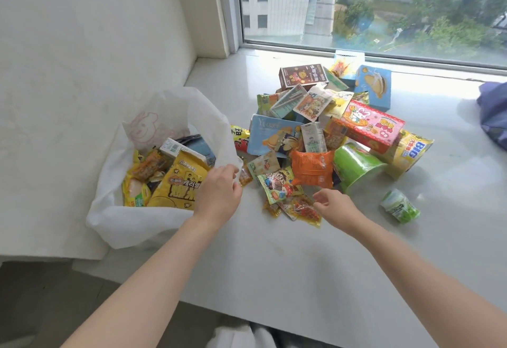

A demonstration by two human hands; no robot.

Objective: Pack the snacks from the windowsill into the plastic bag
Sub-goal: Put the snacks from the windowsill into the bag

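Plastic bag point(142, 227) rim gripped by left fingers point(232, 173), right fingers point(320, 199) half-open

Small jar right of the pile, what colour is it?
The jar is green and white, seen in the head view.

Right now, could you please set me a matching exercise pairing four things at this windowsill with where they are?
Things:
1 yellow popcorn bag
2 green tub
3 small green bottle
4 left hand

Places:
A alone, right of the snack pile
B gripping the plastic bag at its rim
C inside the plastic bag
D on its side in the snack pile

Pairs: 1-C, 2-D, 3-A, 4-B.
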